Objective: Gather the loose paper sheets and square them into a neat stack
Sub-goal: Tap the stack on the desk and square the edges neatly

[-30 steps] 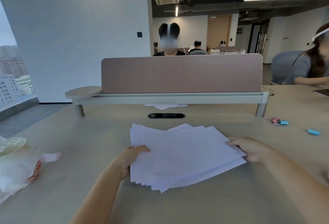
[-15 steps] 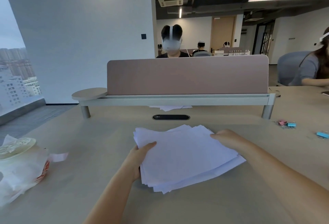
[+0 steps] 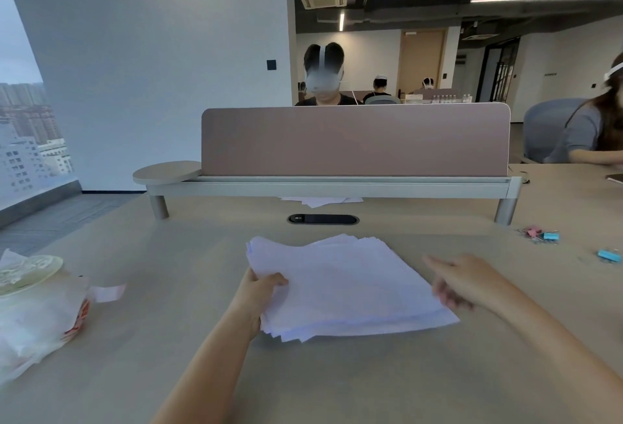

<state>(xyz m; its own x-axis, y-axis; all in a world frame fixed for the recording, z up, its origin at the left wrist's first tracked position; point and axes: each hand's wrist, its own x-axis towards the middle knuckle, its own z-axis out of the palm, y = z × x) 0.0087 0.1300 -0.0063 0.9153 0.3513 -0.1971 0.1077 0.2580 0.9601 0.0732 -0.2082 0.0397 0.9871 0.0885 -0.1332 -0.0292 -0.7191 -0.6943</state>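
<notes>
Paper sheets: a fanned pile of white paper sheets [image 3: 340, 283] lay flat on the desk [image 3: 371, 373], centred in front of the person, corners splayed at the near left and far edges.
Left hand: the left hand [image 3: 259, 292] pinched the pile's left edge, thumb on top, fingers hidden beneath.
Right hand: the right hand [image 3: 462, 282] was blurred at the pile's right edge, fingers spread and holding nothing; whether it touched the paper I cannot tell.
Key relation: the pile lay between the two hands, its long axis running roughly from near right to far left, so the hands faced each other across it.
Judged next move: pressing the edges inward, then likely standing the pile up to tap it square.
Open room: bare desk all round the pile; binder clips [image 3: 539, 235] lay well apart to the right, a wrapped food bag [image 3: 37, 315] well apart to the left.
</notes>
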